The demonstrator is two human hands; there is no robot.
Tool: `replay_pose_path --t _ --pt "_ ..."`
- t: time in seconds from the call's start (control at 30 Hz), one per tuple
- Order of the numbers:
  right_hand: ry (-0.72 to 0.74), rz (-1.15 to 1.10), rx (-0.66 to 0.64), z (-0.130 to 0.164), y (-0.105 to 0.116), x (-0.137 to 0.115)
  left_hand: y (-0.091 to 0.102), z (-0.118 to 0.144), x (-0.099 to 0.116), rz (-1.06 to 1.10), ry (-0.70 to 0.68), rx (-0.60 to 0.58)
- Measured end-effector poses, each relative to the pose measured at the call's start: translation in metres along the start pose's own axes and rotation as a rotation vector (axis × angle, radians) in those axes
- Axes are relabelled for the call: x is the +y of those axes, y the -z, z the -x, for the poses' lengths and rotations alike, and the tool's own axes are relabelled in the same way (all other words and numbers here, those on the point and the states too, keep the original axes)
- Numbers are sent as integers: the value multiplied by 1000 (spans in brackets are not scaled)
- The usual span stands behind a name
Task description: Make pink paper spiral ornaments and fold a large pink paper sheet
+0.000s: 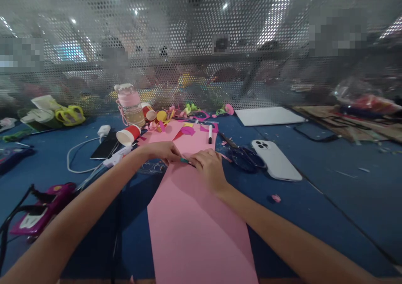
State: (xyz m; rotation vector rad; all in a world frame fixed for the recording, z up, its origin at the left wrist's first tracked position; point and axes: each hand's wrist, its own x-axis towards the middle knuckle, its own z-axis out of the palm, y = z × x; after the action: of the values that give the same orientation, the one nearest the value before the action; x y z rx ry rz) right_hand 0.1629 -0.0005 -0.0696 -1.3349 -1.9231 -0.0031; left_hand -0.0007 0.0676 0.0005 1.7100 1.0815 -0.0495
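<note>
Both hands meet on the long pink paper sheet (pixel 194 217). Left hand (pixel 161 151) and right hand (pixel 209 169) pinch a small green piece (pixel 184 160) between their fingertips, apparently positioning it; pressing it flat comes next. Black scissors (pixel 241 154) lie right of the right hand.

I see a long pink paper sheet (pixel 194 229) lying flat on the blue table, a small green piece (pixel 184 160) on it.

On the blue tabletop (pixel 329 192) we list: one long pink paper sheet (pixel 194 225), our left hand (pixel 163 151) and right hand (pixel 209 167) pressed on it around a small green piece (pixel 184 160); right, scissors (pixel 243 155) and white phone (pixel 275 160); far left, pink bottle (pixel 130 105), red cup (pixel 128 134).
</note>
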Motion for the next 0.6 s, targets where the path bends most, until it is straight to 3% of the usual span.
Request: replay_pose_path --t 0.17,0.4,0.6 --pt "33 12 48 1 -3 1 -1 0 1 -14 8 18" --pt "56 31 68 1 -5 1 -4 -1 1 -101 -26 127" --pt "119 44 125 2 -5 -1 -7 -1 5 -120 32 169"
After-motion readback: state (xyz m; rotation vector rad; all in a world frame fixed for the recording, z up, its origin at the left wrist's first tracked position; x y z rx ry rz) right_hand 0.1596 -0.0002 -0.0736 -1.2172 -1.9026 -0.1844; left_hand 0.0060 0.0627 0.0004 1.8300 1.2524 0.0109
